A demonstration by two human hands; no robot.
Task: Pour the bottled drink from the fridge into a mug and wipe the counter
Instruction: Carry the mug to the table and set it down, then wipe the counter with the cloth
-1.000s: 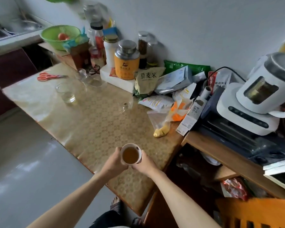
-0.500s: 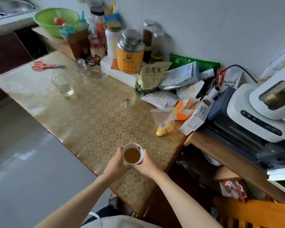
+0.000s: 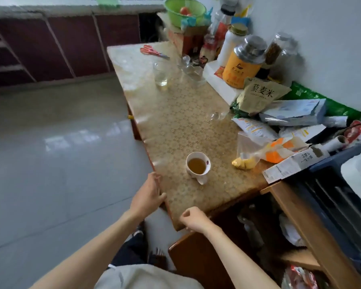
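Note:
A white mug [image 3: 198, 166] holding amber drink stands on the gold patterned counter [image 3: 175, 122], handle turned toward me. Neither hand touches it. My left hand [image 3: 148, 197] rests flat at the counter's near left edge, fingers spread and empty. My right hand [image 3: 193, 220] hovers over the near corner with its fingers loosely curled and nothing in them. No bottle and no cloth can be seen.
A clear glass [image 3: 160, 74] and red scissors [image 3: 152, 51] lie farther along the counter. Jars, a yellow tin [image 3: 241, 68] and food packets [image 3: 258, 97] crowd the wall side. A white appliance [image 3: 358, 174] and dark oven sit at right. A green bowl [image 3: 183, 9] is at the back.
Both hands have let go of the mug, which now stands on the counter, and have drawn back to the near edge. The view has swung left.

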